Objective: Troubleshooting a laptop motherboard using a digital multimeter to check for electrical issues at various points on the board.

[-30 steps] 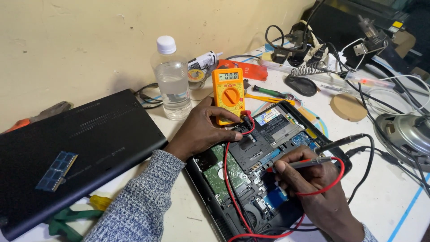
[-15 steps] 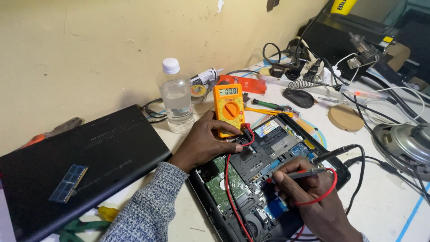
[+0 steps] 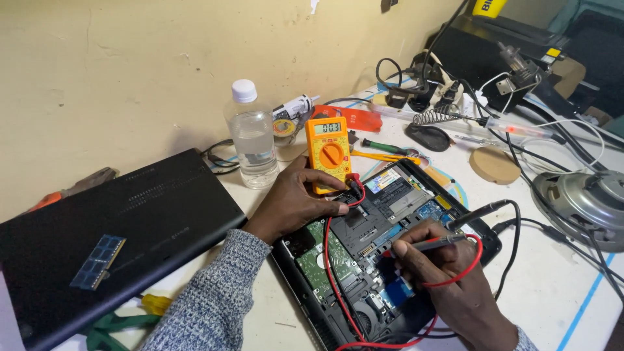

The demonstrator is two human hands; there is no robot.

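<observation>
- Right hand (image 3: 455, 292) fingers (image 3: 416, 250) pinched a probe (image 3: 439, 243), tip down in the opened laptop (image 3: 364, 260).
- Left hand (image 3: 292, 201) fingers curled on the orange multimeter's (image 3: 328, 153) base on the table (image 3: 552, 292).
- Stayed put since earlier; view shifted only.

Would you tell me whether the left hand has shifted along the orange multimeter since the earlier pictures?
No. The left hand stays at the base of the orange multimeter, beside the opened laptop; only the camera view has shifted.

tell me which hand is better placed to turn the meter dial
Left. The left hand already rests against the orange meter, its fingers just below the dial. The right hand is busy holding a probe over the open laptop.
</observation>
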